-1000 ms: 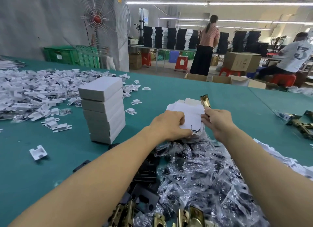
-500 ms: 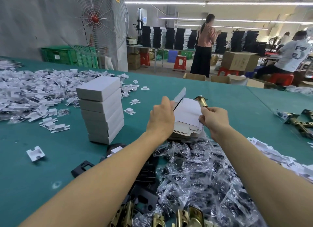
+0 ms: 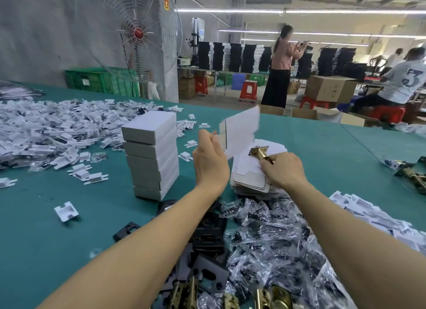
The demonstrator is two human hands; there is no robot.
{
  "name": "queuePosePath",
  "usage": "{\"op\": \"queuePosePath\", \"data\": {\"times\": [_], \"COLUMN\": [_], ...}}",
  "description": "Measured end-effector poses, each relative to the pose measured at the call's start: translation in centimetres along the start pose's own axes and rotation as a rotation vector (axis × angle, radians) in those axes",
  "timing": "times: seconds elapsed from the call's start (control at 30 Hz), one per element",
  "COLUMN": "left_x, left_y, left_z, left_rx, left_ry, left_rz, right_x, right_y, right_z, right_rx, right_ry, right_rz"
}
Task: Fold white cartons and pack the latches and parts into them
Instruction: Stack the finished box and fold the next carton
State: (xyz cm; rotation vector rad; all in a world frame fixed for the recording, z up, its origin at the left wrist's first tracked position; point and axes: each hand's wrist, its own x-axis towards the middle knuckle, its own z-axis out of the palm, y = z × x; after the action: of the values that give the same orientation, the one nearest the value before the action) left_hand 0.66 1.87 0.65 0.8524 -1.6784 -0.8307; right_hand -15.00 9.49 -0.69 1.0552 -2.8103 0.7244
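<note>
Right of the stack of folded cartons (image 3: 151,156), clear-bagged parts (image 3: 265,235) heap on the worktop (image 3: 322,152). Beyond them the right hand (image 3: 284,170) pinches a brass latch (image 3: 259,152) over the flat-carton pile (image 3: 249,182). Nearer the stack, the left hand (image 3: 211,161) apparently grips a raised, blurred white carton blank (image 3: 242,128), thin and unfolded.

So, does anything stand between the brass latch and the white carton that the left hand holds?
Nothing visible does. The latch, held by the right hand, is just beside the carton that the left hand holds up; the carton looks not yet folded.
</note>
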Motion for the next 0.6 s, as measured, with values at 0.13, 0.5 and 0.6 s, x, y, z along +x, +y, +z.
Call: {"op": "queuePosePath", "data": {"times": [0.13, 0.5, 0.6], "left_x": [-1.3, -5.7, -6.7], "left_y": [1.0, 1.5, 2.0], "left_z": [-1.8, -5.3, -6.3], "left_rx": [-0.003, 0.036, 0.086], "left_ry": [0.024, -0.051, -0.233], "left_rz": [0.251, 0.501, 0.705], "right_x": [-1.1, -11.9, -14.4], "right_y": [-0.9, -3.2, -2.6], "right_z": [-1.6, -8.9, -10.1], "right_rx": [0.135, 1.550, 1.631], "right_ry": [0.070, -0.242, -0.253], "right_rz": [0.062, 0.287, 0.237]}}
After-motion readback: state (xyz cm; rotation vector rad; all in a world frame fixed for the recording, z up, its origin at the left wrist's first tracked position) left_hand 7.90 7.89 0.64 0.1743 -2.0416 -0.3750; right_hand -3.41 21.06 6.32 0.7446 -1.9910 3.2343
